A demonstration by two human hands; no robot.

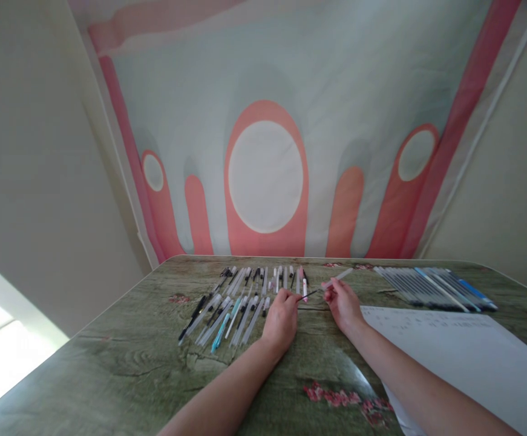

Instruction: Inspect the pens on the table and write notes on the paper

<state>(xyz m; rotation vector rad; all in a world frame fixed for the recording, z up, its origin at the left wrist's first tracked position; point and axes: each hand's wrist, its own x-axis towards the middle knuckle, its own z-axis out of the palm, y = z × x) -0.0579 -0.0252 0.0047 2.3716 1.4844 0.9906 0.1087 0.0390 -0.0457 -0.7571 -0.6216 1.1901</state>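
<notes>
Pinched in my left hand (282, 320) is a thin dark pen refill (307, 295), its tip pointing right. My right hand (341, 303) has its fingers closed round a clear, frosted pen barrel (339, 277) that slants up to the right. A small gap separates the refill from the barrel. Just left of my left hand lie rows of pen parts: clear barrels (250, 324), black pens (192, 316), a turquoise pen (220, 334) and several caps. A pink and white pen (305, 287) lies beyond my left fingertips.
On the right, a row of assembled-looking pens (426, 289) lies side by side, some blue. White paper (467, 357) with faint marks is under my right forearm. The wood-patterned table (127, 357) ends at a wall covering (265, 175) with pink shapes.
</notes>
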